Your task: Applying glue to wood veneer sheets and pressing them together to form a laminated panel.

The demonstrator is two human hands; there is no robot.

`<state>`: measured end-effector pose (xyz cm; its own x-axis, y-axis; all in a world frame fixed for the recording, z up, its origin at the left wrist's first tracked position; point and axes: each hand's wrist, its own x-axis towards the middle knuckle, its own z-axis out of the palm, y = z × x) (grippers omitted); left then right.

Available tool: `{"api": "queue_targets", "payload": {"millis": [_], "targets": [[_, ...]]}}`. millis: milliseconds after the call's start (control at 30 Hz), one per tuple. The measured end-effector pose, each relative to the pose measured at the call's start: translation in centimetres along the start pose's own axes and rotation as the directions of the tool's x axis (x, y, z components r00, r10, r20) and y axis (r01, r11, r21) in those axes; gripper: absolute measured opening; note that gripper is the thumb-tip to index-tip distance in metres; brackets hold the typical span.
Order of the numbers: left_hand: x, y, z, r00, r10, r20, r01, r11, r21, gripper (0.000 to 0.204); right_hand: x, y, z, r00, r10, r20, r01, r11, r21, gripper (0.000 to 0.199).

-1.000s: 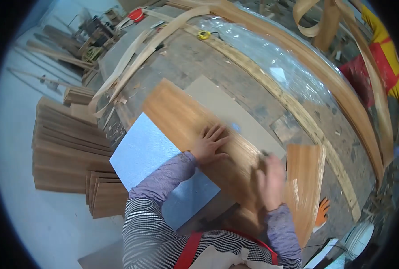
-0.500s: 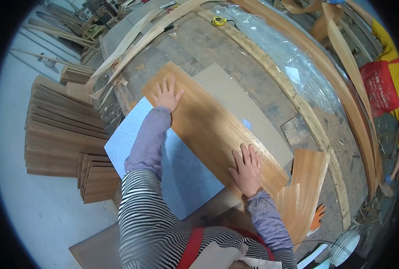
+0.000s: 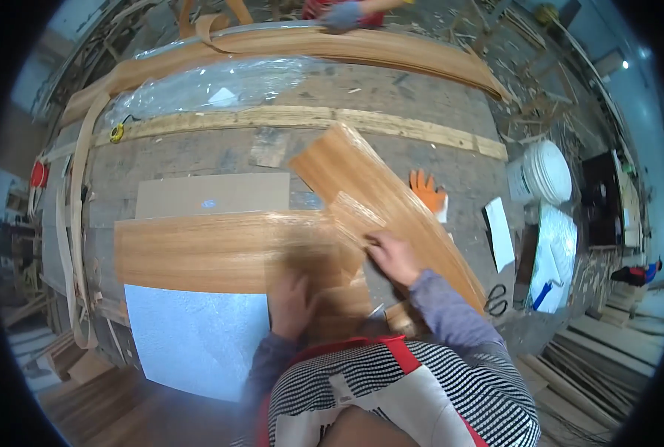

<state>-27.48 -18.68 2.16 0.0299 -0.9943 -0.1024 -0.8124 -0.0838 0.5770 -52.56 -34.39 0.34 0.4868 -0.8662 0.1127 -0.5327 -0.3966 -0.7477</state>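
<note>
A wide wood veneer sheet (image 3: 190, 253) lies across a pale bluish panel (image 3: 198, 335) and a beige board (image 3: 250, 194). My left hand (image 3: 293, 304) is at the right end of this sheet, smeared by motion, so its fingers cannot be read. To the right, a long veneer strip (image 3: 403, 201) lies slantwise on the bench, with a smaller veneer piece (image 3: 353, 216) overlapping its left edge. My right hand (image 3: 395, 257) has its fingers curled on the lower edge of the smaller piece. Other veneer scraps beneath my hands are blurred.
An orange glove (image 3: 427, 194), a white bucket (image 3: 544, 175), scissors (image 3: 496, 300) and a blue-handled roller (image 3: 544, 294) lie to the right. Beyond are a wooden batten (image 3: 287, 115), plastic film (image 3: 198, 86) and long veneer (image 3: 287, 46), where another person's gloved hand (image 3: 341, 16) rests.
My view has swung to the right. Both hands have left their flat positions on the wide sheet; the left is now at its right end, the right at the loose veneer pieces.
</note>
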Motion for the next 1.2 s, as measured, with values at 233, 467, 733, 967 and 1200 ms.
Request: {"api": "queue_targets", "payload": {"millis": [233, 467, 733, 967, 1200], "targets": [[3.2, 8.2, 7.0, 0.95, 0.093, 0.297, 0.119, 0.773, -0.623, 0.034, -21.1, 8.8, -15.2, 0.785, 0.412, -0.463, -0.554, 0.802, -0.226, 0.026], [2.6, 13.0, 14.1, 0.674, -0.02, 0.738, 0.714, 0.272, -0.645, 0.031, -36.6, 14.5, -17.4, 0.452, 0.652, -0.608, -0.875, 0.458, -0.159, 0.031], [2.5, 19.3, 17.8, 0.636, 0.165, 0.754, 0.646, 0.421, -0.637, 0.028, -37.4, 11.6, -13.8, 0.307, 0.847, -0.434, -0.665, 0.517, 0.54, 0.029], [2.1, 22.6, 20.6, 0.611, 0.225, 0.759, 0.621, 0.459, -0.635, 0.029, -32.2, 10.4, -16.2, 0.707, 0.174, -0.685, -0.507, 0.8, -0.32, 0.014], [3.5, 25.0, 17.3, 0.642, -0.009, 0.767, 0.721, 0.346, -0.6, 0.029, -29.4, 0.6, -18.9, 0.974, 0.158, -0.16, -0.2, 0.934, -0.296, 0.013]]}}
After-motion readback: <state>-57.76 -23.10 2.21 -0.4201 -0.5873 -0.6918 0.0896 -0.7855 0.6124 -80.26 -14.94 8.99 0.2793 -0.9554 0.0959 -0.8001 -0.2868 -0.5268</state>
